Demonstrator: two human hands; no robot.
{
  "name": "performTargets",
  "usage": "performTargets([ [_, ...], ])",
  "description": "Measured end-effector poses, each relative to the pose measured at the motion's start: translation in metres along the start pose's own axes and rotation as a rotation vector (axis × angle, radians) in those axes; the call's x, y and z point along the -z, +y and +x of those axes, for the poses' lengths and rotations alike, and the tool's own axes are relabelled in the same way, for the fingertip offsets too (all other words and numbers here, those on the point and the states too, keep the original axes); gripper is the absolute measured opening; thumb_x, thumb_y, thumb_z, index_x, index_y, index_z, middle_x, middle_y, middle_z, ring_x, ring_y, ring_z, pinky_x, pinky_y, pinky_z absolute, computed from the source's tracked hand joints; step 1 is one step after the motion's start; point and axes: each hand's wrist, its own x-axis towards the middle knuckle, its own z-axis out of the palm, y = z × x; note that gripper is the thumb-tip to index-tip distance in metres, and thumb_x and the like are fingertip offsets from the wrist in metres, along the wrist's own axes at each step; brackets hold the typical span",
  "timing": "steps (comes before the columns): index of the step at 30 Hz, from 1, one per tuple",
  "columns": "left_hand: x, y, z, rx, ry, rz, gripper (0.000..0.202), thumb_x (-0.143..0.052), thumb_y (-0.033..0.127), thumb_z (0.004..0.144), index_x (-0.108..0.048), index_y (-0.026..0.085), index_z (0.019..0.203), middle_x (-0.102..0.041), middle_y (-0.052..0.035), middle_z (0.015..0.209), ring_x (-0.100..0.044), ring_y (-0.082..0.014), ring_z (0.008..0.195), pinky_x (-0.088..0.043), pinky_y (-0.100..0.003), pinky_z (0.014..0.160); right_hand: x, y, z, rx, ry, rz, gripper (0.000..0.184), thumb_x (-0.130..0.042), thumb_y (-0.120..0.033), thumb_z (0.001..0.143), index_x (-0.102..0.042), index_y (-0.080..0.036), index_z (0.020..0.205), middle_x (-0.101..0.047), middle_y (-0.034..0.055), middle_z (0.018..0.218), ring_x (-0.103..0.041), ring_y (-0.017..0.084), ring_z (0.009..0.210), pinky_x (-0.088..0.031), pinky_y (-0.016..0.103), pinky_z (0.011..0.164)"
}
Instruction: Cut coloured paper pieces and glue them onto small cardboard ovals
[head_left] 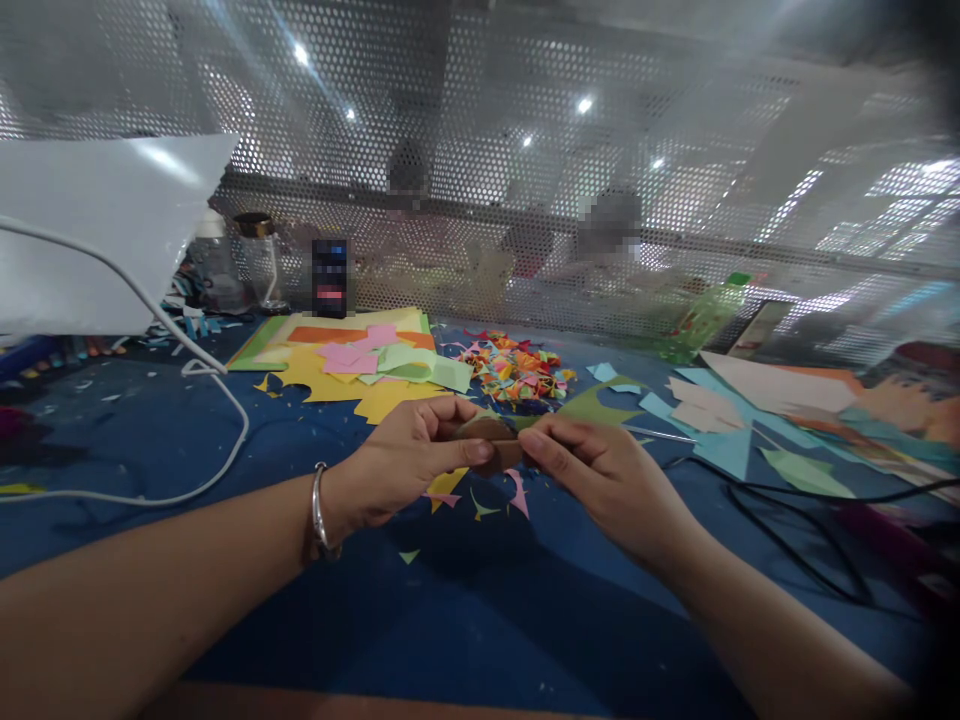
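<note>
Between both hands, above the blue table, is a small brown piece of paper or card (498,458) with a rounded edge. My left hand (405,455), a silver bangle at its wrist, pinches it between thumb and fingers. The thumb and forefinger of my right hand (607,480) close on its right end. Something pale green shows at the piece's top, partly hidden by the fingers. Just beneath lie pink scraps (517,492), yellow scraps and a thin green offcut (482,508). An olive-green sheet with cut-out curves (600,402) lies behind my right hand.
Coloured sheets (405,402) and a pile of tiny paper bits (517,368) lie behind my hands. A phone (331,278) and glass bottle (262,265) stand at the back. A white cable (244,420) crosses left; a black cable (795,491) and paper offcuts (720,410) lie right.
</note>
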Motion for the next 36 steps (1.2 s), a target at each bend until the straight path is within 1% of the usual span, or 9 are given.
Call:
performTargets([
  [7, -0.0012, 0.0015, -0.0012, 0.018, -0.001, 0.007, 0.015, -0.077, 0.018, 0.074, -0.068, 0.012, 0.083, -0.068, -0.0015, 0.074, -0.061, -0.0093, 0.067, -0.042, -0.02, 0.062, -0.0001, 0.0009, 0.0005, 0.005, -0.014, -0.003, 0.046, -0.048, -0.058, 0.093, -0.053, -0.02, 0.066, -0.042, -0.0016, 0.061, -0.037, 0.014, 0.057, -0.03, 0.027, 0.054],
  [10, -0.0005, 0.001, -0.0007, -0.002, 0.008, 0.011, 0.016, -0.077, 0.019, 0.075, -0.067, 0.012, 0.085, -0.068, -0.002, 0.077, -0.061, -0.0094, 0.069, -0.043, -0.021, 0.063, 0.0007, 0.0028, 0.0008, 0.009, -0.011, 0.01, 0.046, -0.048, -0.058, 0.093, -0.054, -0.02, 0.067, -0.042, -0.0015, 0.061, -0.036, 0.013, 0.057, -0.029, 0.027, 0.053],
  [16, 0.0007, -0.0007, 0.0001, -0.007, 0.023, -0.008, 0.019, -0.076, 0.021, 0.075, -0.065, 0.012, 0.087, -0.066, -0.0008, 0.074, -0.057, -0.0081, 0.063, -0.041, -0.02, 0.057, 0.003, 0.0041, 0.0008, -0.002, -0.004, 0.01, 0.046, -0.048, -0.059, 0.092, -0.058, -0.02, 0.07, -0.047, -0.0008, 0.063, -0.039, 0.014, 0.058, -0.03, 0.027, 0.054],
  [20, -0.0006, 0.0003, -0.0002, -0.016, 0.022, -0.008, 0.016, -0.076, 0.018, 0.075, -0.065, 0.011, 0.085, -0.067, -0.0011, 0.075, -0.058, -0.0081, 0.065, -0.042, -0.019, 0.06, 0.0036, 0.0014, 0.0004, 0.013, -0.001, -0.027, 0.046, -0.048, -0.057, 0.093, -0.057, -0.02, 0.067, -0.045, -0.0012, 0.061, -0.038, 0.013, 0.056, -0.03, 0.027, 0.054],
  [22, -0.0014, 0.0004, -0.0008, -0.004, 0.009, 0.012, 0.015, -0.075, 0.019, 0.075, -0.065, 0.012, 0.084, -0.067, -0.0016, 0.076, -0.059, -0.0087, 0.067, -0.042, -0.02, 0.061, 0.0034, 0.0002, 0.0005, 0.018, -0.003, -0.043, 0.045, -0.048, -0.056, 0.093, -0.056, -0.021, 0.066, -0.044, -0.0017, 0.06, -0.038, 0.013, 0.055, -0.03, 0.027, 0.054],
  [26, -0.0011, -0.002, -0.0019, 0.039, -0.003, 0.092, 0.019, -0.075, 0.023, 0.076, -0.065, 0.013, 0.088, -0.065, -0.0005, 0.075, -0.056, -0.0086, 0.062, -0.038, -0.02, 0.054, 0.0026, 0.0007, 0.0011, 0.032, -0.017, -0.054, 0.044, -0.048, -0.053, 0.095, -0.056, -0.02, 0.066, -0.045, -0.002, 0.06, -0.039, 0.013, 0.055, -0.03, 0.027, 0.054],
  [29, -0.0003, -0.0035, -0.0021, 0.045, -0.013, 0.114, 0.021, -0.074, 0.026, 0.076, -0.065, 0.014, 0.09, -0.064, -0.0006, 0.076, -0.055, -0.009, 0.064, -0.038, -0.019, 0.053, 0.0024, 0.002, 0.0009, 0.047, -0.022, -0.067, 0.043, -0.047, -0.051, 0.096, -0.055, -0.02, 0.066, -0.047, -0.0017, 0.061, -0.041, 0.013, 0.057, -0.03, 0.027, 0.054],
  [36, -0.0029, 0.0003, -0.0033, 0.069, 0.015, 0.151, 0.025, -0.074, 0.028, 0.074, -0.065, 0.014, 0.092, -0.064, -0.0018, 0.078, -0.055, -0.0101, 0.064, -0.039, -0.02, 0.051, 0.0027, -0.0004, -0.0003, 0.072, -0.009, -0.092, 0.043, -0.046, -0.05, 0.096, -0.054, -0.02, 0.066, -0.046, -0.0027, 0.059, -0.041, 0.012, 0.055, -0.031, 0.026, 0.053],
])
